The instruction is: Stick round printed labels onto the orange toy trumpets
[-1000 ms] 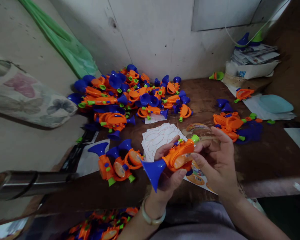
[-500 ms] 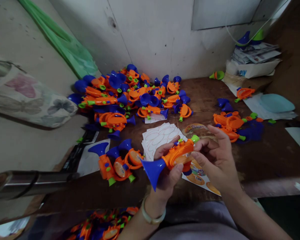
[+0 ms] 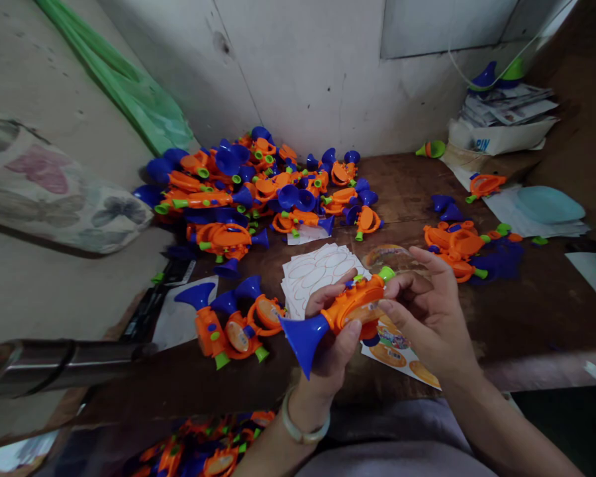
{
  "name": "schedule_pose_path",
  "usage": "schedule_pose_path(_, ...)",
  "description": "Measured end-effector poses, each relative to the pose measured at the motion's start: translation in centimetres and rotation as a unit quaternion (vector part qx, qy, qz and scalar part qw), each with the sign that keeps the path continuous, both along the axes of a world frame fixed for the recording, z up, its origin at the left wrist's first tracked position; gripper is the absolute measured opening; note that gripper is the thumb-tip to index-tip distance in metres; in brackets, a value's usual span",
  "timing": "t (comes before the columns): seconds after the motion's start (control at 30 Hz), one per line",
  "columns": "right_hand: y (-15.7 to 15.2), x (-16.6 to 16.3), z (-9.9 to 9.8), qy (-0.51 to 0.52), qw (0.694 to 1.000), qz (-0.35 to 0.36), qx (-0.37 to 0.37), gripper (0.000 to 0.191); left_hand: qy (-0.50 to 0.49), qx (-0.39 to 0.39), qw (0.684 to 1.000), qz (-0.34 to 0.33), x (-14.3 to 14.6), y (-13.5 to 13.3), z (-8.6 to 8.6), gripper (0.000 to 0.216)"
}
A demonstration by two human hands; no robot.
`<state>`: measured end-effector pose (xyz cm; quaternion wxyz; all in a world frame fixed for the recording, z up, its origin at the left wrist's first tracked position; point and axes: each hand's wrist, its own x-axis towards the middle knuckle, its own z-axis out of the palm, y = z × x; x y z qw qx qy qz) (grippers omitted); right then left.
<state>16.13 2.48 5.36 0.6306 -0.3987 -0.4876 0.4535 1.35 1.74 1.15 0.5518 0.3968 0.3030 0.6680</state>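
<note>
My left hand [image 3: 340,344] is wrapped round an orange toy trumpet [image 3: 356,297] with a blue bell and a lime-green mouthpiece. The bell points to the lower left. On the oval side facing me lies a see-through oval sticker [image 3: 365,313], with my left thumb at its lower left end. My right hand [image 3: 427,311] has its thumb and forefinger closed at the sticker's other end, beside the mouthpiece; the fingertips partly hide that edge. Under the hands is a sheet of orange oval stickers [image 3: 395,356], partly covered by the trumpet.
A heap of toy trumpets [image 3: 273,189] stands against the wall. Several stickered trumpets [image 3: 236,328] lie to the left, near a metal tube [image 3: 69,364]. Used backing sheets [image 3: 322,271] lie behind my hands. Loose orange parts [image 3: 454,242] and a stuffed box [image 3: 506,136] are on the right.
Very little differs. My left thumb has shifted slightly up along the sticker, and the right fingers have moved a touch left. The trumpet stays in the same place.
</note>
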Motion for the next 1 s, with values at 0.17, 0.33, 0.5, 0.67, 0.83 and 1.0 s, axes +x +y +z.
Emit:
schedule_pose_path(0.17, -0.1, -0.1, -0.1, -0.032, 0.999, -0.008, 0.010, 0.066, -0.007, -0.011, 1.000, 0.000, 0.1, 0.0, 0.1, 0.038)
schedule_pose_path(0.33, 0.0, -0.7, -0.6, -0.062, 0.996, -0.033, 0.053, 0.063, -0.014, 0.010, 1.000, 0.008, 0.1, 0.1, -0.1, 0.038)
schedule_pose_path(0.5, 0.2, -0.8, -0.7, -0.103, 0.991, -0.051, 0.071, 0.064, 0.010, 0.031, 0.999, 0.029, 0.1, -0.1, -0.9, 0.038)
schedule_pose_path(0.67, -0.1, -0.8, -1.2, -0.139, 0.986, -0.081, 0.053, 0.063, 0.029, 0.037, 0.998, 0.043, 0.2, -0.3, -1.5, 0.038)
schedule_pose_path(0.83, -0.3, -0.6, -1.2, -0.222, 0.966, -0.111, 0.071, 0.063, 0.021, 0.021, 0.999, 0.045, -0.1, -0.5, -1.3, 0.036)
schedule_pose_path(1.0, 0.8, 0.5, -1.5, -0.257, 0.933, -0.232, 0.096, 0.097, -0.015, -0.038, 0.999, 0.015, -0.3, -0.6, -0.4, 0.045)
